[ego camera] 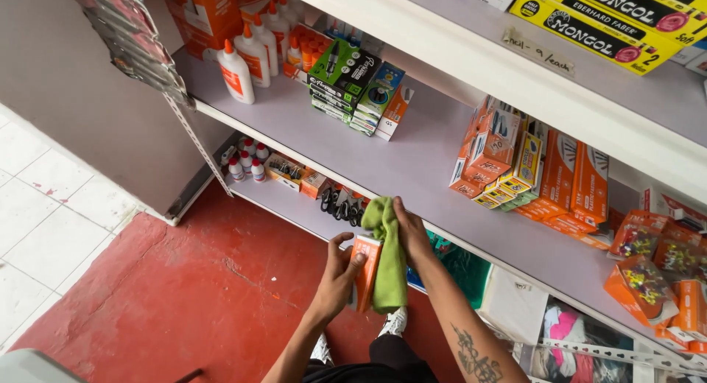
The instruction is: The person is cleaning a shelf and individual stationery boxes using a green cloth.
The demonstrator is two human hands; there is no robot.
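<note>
My left hand grips a small orange box upright in front of the shelf edge. My right hand holds a green cloth that hangs down against the box's right side. Both hands are close together, just below the front edge of the grey middle shelf. My feet in white shoes show below on the red floor.
The grey shelf carries white glue bottles at the left, a stack of green and black boxes in the middle, and orange boxes at the right. A lower shelf holds small bottles and scissors. Yellow pencil boxes sit on the top shelf.
</note>
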